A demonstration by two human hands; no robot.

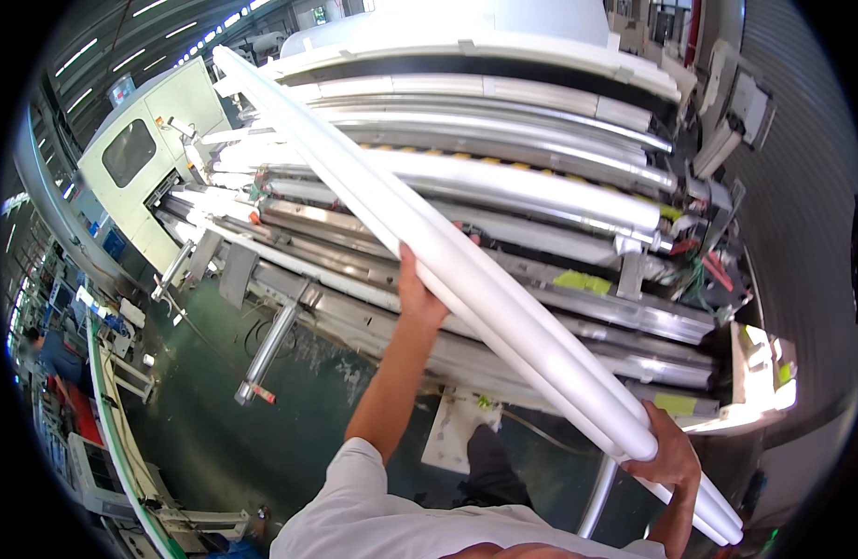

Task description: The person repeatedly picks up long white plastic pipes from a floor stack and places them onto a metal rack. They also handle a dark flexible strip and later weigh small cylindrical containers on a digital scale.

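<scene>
A bundle of long white tubes (503,296) slants across the view, from the upper left down to the lower right. My left hand (421,300) grips it near the middle, thumb on the near side and fingertips just showing beyond the far edge. Farther down, my right hand (669,454) wraps round the bundle close to its lower end. Whether the tubes are joined together I cannot tell. Behind and below them lies a long machine with shiny metal rollers (541,179), partly covered by the tubes.
A pale machine cabinet (130,154) with a dark window stands at the left. Below it, a metal bar (272,349) juts out over the green floor (205,410). A white step plate (447,430) lies by my foot. At left, another person (61,359) is in the distance.
</scene>
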